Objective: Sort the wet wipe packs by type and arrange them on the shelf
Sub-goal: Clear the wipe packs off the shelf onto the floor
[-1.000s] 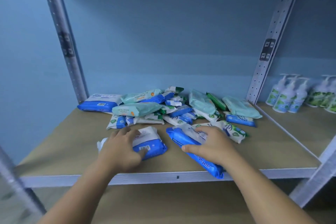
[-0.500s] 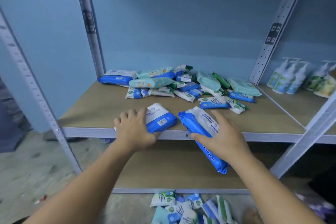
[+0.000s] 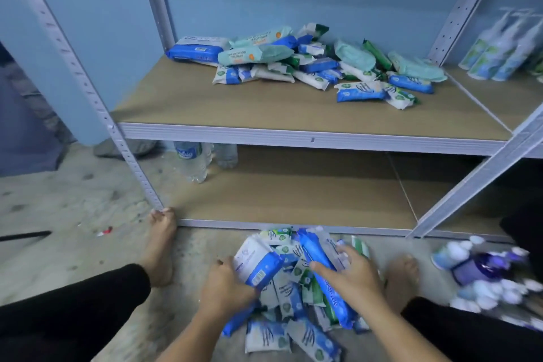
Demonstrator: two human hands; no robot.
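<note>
Blue packs [image 3: 255, 266] sit in the curled fingers of the left hand [image 3: 226, 291] and right hand [image 3: 357, 276], but the heap [image 3: 308, 64] at the shelf's [image 3: 264, 106] back edge and the floor heap [image 3: 293, 303] look unsorted.

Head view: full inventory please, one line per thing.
upper shelf: one, tan board, pale frame
shelf pile: many packs, blue, white, mint, green; upper shelf, back
floor pile: many packs, blue, white, green; floor, bottom centre
short pack: one, blue-white; held above floor pile
long pack: one, blue; held above floor pile
lower shelf: one, tan; near floor
water bottles: two, clear; under upper shelf, left
pump bottles: blurred, count unclear, white-green; neighbouring shelf, right
floor bottles: blurred, purple-white; floor, far right
feet: two, bare; flanking floor pile
left hand: grips short pack
right hand: grips long pack
</note>
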